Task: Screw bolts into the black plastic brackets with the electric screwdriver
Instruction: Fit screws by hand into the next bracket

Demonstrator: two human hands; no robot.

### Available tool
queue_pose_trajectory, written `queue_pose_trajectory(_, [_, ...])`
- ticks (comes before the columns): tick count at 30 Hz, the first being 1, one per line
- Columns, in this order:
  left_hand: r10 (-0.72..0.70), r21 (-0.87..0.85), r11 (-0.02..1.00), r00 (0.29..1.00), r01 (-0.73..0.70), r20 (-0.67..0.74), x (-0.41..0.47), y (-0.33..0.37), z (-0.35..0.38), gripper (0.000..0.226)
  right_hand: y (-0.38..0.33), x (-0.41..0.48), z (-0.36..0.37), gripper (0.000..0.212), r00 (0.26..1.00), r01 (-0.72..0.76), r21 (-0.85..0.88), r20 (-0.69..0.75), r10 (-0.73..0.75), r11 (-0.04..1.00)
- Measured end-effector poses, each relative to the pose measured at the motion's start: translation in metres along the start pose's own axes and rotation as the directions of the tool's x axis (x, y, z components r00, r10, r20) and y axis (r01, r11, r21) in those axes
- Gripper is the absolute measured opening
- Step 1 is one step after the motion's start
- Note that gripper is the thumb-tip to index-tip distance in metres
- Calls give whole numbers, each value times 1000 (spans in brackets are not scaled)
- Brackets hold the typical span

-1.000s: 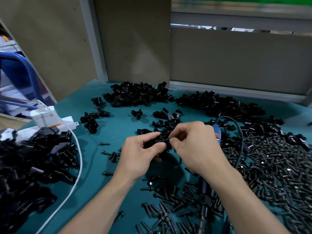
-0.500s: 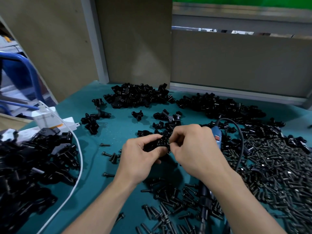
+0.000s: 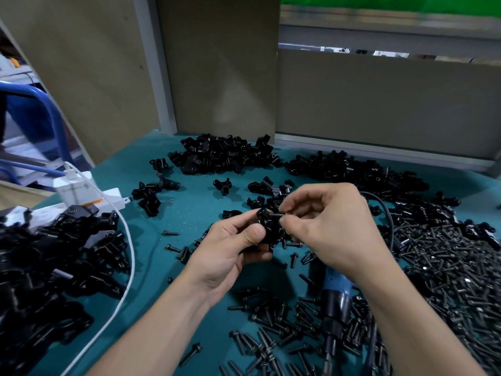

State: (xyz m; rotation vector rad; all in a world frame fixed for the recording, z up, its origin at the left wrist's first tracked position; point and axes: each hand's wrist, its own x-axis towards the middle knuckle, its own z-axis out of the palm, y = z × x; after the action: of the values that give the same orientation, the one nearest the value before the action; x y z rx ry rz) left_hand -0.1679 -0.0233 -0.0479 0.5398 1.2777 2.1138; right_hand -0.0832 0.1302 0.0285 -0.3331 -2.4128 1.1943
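"Two hands are seen above the worktop (image 3: 189, 210). What is held in the left hand (image 3: 230, 256)?"

"A bracket (image 3: 267, 226) is held there, raised clear of the worktop. The grip is closed round it, thumb pressed on its near face, fingers curled behind."

"And in the right hand (image 3: 336, 226)?"

"A bolt (image 3: 275, 213) is pinched in its grip between thumb and forefinger, the other fingers loosely curled. The bolt is held level, its other end touching the top of the bracket. Whether it is seated in a hole cannot be told."

"Where is the screwdriver (image 3: 337, 294) found?"

"It is laid on the worktop beneath the right forearm, untouched, among loose bolts (image 3: 271, 346). Its cord (image 3: 391, 232) is looped behind the right hand."

"What else is spread about?"

"A bolt heap (image 3: 447, 280) is piled at the right. Bracket piles (image 3: 222, 156) are heaped along the back, with a few brackets scattered in front of them. Larger black parts (image 3: 40, 267) are stacked at the left edge, beside a white charger (image 3: 74, 189) and its white cable (image 3: 133, 256)."
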Motion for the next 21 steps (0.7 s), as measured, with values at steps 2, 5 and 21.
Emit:
queue_pose_trajectory(2, [-2, -24, 1000, 1000, 3, 16, 1, 0, -2, 55, -1, -1, 0, 22, 1000, -10, 48, 5, 10, 999])
queue_pose_trajectory(5, [16, -47, 999, 999, -14, 44, 0, 4, -3, 67, -4, -2, -1, 23, 1000, -10, 85, 27, 7, 996])
queue_pose_trajectory(21, [91, 99, 992, 993, -83, -77, -1, -2, -1, 40, -12, -8, 12, 18, 996, -1, -139, 89, 14, 990])
